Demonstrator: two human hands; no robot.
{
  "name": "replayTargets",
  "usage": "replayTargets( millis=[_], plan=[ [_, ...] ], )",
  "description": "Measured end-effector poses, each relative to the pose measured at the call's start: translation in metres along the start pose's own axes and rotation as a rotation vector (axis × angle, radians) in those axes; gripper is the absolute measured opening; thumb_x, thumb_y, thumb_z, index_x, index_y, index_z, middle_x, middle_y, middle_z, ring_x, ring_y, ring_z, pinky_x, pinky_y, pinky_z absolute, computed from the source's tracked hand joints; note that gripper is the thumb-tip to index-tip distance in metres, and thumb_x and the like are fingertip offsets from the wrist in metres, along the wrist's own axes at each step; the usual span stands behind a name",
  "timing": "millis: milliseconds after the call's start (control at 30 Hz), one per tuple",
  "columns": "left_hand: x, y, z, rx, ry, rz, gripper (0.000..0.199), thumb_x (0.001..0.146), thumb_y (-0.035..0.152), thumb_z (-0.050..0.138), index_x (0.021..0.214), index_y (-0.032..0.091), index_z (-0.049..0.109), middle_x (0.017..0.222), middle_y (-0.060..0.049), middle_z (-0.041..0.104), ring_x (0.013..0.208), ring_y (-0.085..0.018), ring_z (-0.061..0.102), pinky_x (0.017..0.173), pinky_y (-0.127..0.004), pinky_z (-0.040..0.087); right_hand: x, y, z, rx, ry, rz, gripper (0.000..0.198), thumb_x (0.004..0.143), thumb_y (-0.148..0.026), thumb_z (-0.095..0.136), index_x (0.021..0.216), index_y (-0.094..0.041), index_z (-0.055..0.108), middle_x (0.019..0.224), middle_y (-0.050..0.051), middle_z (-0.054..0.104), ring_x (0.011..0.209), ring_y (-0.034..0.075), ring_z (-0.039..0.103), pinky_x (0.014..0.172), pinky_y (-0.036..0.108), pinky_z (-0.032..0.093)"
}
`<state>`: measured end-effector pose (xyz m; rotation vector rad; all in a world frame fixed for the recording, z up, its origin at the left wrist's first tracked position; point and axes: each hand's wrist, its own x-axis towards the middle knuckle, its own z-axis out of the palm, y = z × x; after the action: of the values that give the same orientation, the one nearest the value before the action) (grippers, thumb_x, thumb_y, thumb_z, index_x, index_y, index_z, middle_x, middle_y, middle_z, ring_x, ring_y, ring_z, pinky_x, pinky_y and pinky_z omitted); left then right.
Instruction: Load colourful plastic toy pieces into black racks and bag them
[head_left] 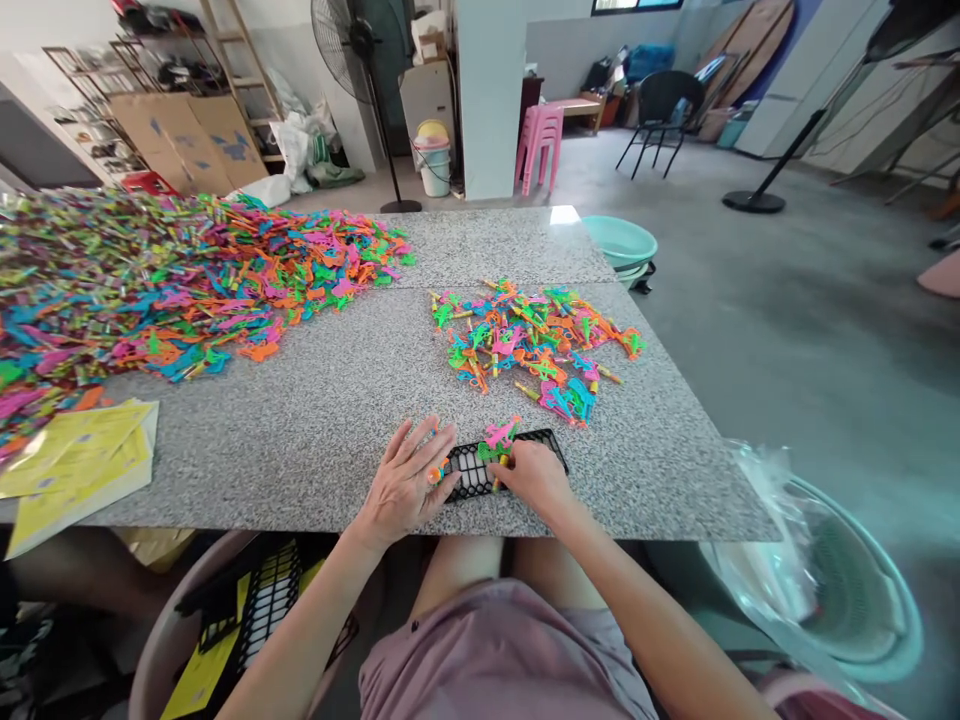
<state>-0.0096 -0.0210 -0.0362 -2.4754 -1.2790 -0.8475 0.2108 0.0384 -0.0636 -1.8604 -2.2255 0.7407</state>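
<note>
A black plastic grid rack (471, 472) with white oblong cells lies on the speckled tabletop in front of me. My left hand (409, 478) rests over its left end, fingers stretched out, with orange and blue plastic bits (437, 470) partly showing beneath them. Over the rack's right half, my right hand (536, 478) is closed in a pinch on a small plastic toy with a yellow stem (501, 472). Pink and green toy shapes (501, 434) lie just beyond those fingertips. The fingers hide part of the rack and the exact grip.
Beyond the rack lies a loose pile of colourful toys (536, 335). A far larger heap (187, 270) covers the table's left. Yellow printed cards (82, 460) lie at the left edge. A tub (187, 600) with racks stands below left, and a green basin (847, 580) below right.
</note>
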Motion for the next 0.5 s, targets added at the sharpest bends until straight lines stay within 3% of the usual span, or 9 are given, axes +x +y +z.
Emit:
replayTargets(
  millis=[67,133,267,333,400,500],
  plan=[
    [-0.001,0.0,-0.003,-0.061,-0.012,-0.003,0.051,0.093,0.018,0.058,0.142,0.022,0.045,0.132,-0.009,0.063,0.14,-0.026,0.043,0.117,-0.049,0.035,0.001,0.004,0.003,0.15,0.054,-0.001,0.016,0.082,-0.025,0.064,0.072,-0.02,0.053,0.081,0.007,0.067,0.079,0.021,0.065,0.069,0.029,0.044],
    [-0.003,0.001,-0.005,-0.134,-0.026,-0.027,0.041,0.093,0.018,0.058,0.134,0.02,0.052,0.137,-0.011,0.059,0.143,-0.029,0.038,0.114,-0.052,0.038,-0.002,0.008,0.007,0.422,0.053,0.013,0.015,0.081,-0.026,0.062,0.078,-0.022,0.048,0.077,0.002,0.065,0.067,0.017,0.063,0.063,0.029,0.047],
    [-0.007,0.004,-0.007,-0.252,-0.094,-0.089,0.031,0.095,0.017,0.053,0.126,0.017,0.056,0.153,-0.014,0.041,0.148,-0.032,0.025,0.115,-0.055,0.037,-0.015,-0.004,0.025,1.078,-0.161,-0.035,0.034,0.073,-0.038,0.069,0.092,-0.024,0.044,0.079,-0.002,0.063,0.055,0.014,0.06,0.054,0.029,0.053],
    [-0.007,0.005,-0.008,-0.269,-0.121,-0.105,0.033,0.096,0.016,0.051,0.129,0.018,0.055,0.158,-0.013,0.034,0.15,-0.032,0.021,0.117,-0.056,0.034,-0.021,-0.018,0.039,1.225,-0.208,-0.087,0.036,0.073,-0.042,0.069,0.095,-0.023,0.047,0.084,-0.001,0.064,0.061,0.015,0.064,0.057,0.031,0.057],
    [-0.008,0.005,-0.009,-0.265,-0.151,-0.109,0.039,0.097,0.017,0.049,0.136,0.021,0.052,0.161,-0.011,0.029,0.151,-0.032,0.016,0.118,-0.056,0.031,-0.025,-0.029,0.05,1.189,-0.203,-0.104,0.031,0.077,-0.042,0.065,0.096,-0.022,0.051,0.087,0.001,0.066,0.064,0.017,0.068,0.058,0.031,0.057],
    [-0.008,0.004,-0.009,-0.25,-0.192,-0.119,0.05,0.099,0.019,0.048,0.148,0.025,0.039,0.164,-0.008,0.021,0.152,-0.031,0.011,0.119,-0.055,0.029,-0.024,-0.039,0.054,0.768,-0.171,-0.113,0.017,0.081,-0.034,0.064,0.089,-0.021,0.057,0.077,0.002,0.069,0.067,0.02,0.069,0.062,0.029,0.053]
  ],
)
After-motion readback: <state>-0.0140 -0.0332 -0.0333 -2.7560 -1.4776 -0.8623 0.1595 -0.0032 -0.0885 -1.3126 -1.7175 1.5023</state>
